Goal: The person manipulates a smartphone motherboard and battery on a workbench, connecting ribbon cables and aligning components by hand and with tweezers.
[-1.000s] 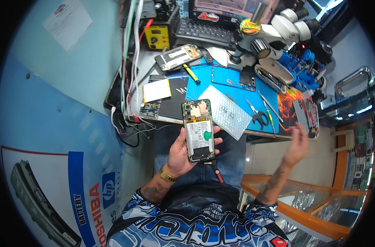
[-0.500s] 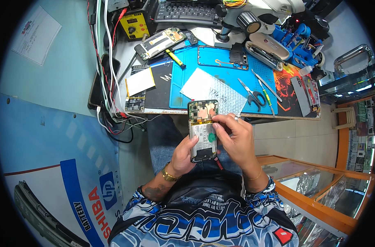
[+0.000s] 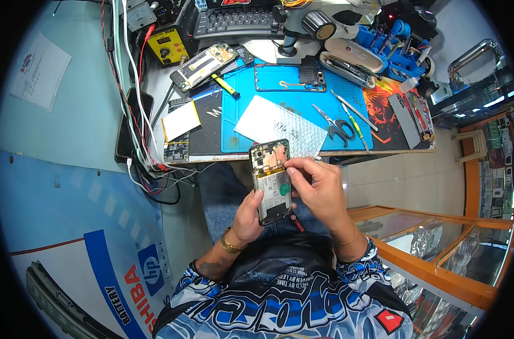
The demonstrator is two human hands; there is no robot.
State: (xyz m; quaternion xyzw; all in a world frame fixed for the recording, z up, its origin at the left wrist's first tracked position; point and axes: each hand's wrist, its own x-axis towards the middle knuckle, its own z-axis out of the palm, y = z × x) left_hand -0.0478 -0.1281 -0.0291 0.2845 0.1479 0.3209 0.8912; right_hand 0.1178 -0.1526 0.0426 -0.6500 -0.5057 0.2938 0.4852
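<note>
An opened smartphone (image 3: 273,194), its circuit board and battery exposed and a green sticker on the battery, is held in my left hand (image 3: 248,217), thumb along the left edge. The fingers of my right hand (image 3: 316,189) are pinched at the phone's right edge beside the board; what they grip is too small to make out. Beyond the phone lie a sheet of bubble wrap (image 3: 262,118) and a blue mat (image 3: 231,135), with black scissors (image 3: 340,131), metal tweezers (image 3: 363,113) and a yellow-handled tool (image 3: 226,85).
Another opened phone (image 3: 203,66), a white rectangular pack (image 3: 181,120), a yellow power unit (image 3: 169,48), keyboard (image 3: 223,22), microscope stand (image 3: 288,42) and blue organiser (image 3: 398,62) crowd the desk (image 3: 296,152). Cables hang at left. An orange-framed glass case (image 3: 438,265) stands at right.
My right hand has come in from the right and closed its fingertips at the phone's board. The view has shifted, so the desk appears higher and further left.
</note>
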